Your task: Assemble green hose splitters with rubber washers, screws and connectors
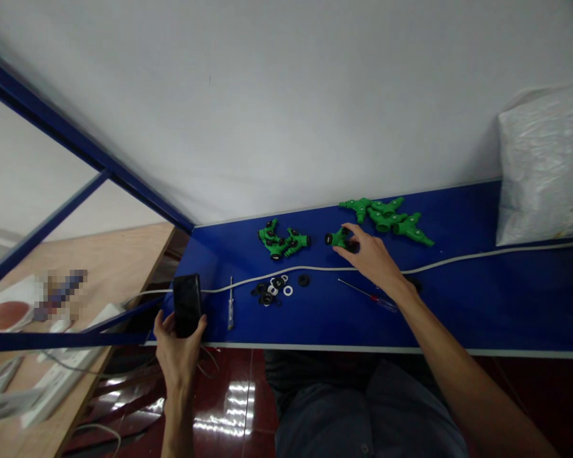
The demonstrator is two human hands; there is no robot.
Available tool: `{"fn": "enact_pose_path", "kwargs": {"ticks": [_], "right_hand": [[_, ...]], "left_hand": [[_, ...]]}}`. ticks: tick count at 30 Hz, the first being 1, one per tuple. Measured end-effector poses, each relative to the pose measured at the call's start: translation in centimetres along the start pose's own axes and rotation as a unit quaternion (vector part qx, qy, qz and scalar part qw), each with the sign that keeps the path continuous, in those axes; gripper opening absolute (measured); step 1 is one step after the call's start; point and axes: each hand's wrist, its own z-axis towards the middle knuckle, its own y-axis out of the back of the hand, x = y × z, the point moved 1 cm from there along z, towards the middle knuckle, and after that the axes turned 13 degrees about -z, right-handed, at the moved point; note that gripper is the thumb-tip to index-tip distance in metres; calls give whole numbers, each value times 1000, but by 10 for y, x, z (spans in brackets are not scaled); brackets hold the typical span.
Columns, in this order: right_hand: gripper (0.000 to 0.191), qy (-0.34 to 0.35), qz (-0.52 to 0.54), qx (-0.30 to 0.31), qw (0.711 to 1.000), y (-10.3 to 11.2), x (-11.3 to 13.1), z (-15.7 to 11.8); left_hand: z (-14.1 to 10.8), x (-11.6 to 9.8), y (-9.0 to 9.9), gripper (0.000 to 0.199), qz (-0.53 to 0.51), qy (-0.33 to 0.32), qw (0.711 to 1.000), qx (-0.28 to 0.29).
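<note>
At the left end of the blue table, my left hand grips a black phone by its lower part. My right hand has thumb and fingers around a green fitting with black ends. Several similar green and black fittings lie to its left, and several plain green fittings lie behind and right of my right hand. Black and white rings are scattered nearer the front. A small screwdriver lies near the phone, and another screwdriver lies below my right wrist.
A pale cable runs across the blue table. A large white plastic bag stands at the right. Blue metal bars frame the left side, beside a wooden table with a power strip.
</note>
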Motion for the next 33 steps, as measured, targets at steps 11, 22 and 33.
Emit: {"fn": "enact_pose_path", "kwargs": {"ticks": [11,22,33], "right_hand": [[65,106,2,77,991,-25,6,12],[59,115,12,8,993,-48,28,17],[44,86,26,-83,993,1,30,-46]], "left_hand": [[-21,25,2,113,-163,-103,980,-48],[1,3,-2,115,33,-14,999,25],[6,-7,-10,111,77,-77,994,22]]}}
